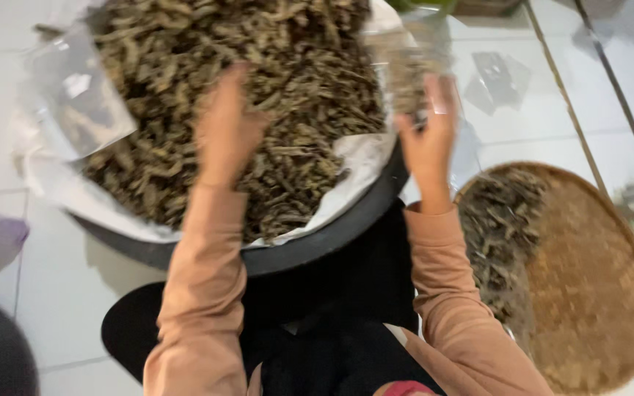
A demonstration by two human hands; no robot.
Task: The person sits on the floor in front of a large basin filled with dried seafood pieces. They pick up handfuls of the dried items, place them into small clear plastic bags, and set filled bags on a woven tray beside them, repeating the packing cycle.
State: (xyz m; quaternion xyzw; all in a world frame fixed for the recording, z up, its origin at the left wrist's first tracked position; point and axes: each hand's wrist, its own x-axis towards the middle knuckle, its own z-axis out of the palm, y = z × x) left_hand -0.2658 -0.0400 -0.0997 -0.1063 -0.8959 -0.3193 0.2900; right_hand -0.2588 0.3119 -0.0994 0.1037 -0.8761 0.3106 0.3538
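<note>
a woven tray [596, 293] lies right of the black basin [317, 246]. in the basin, the left hand [225, 128] rests half open on dried herbs [295, 81]. the right hand [428, 139] grips a clear bag [412, 62] at the rim.

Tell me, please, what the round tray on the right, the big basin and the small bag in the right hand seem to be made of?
The round tray looks like woven bamboo or rattan: tan, matte, with a fine plaited texture. The big basin seems to be dark plastic or rubber, with a smooth, dull rim; the blur leaves this open. The small bag, held by the right hand, looks like clear glossy plastic film, since the dried pieces show through.
</note>
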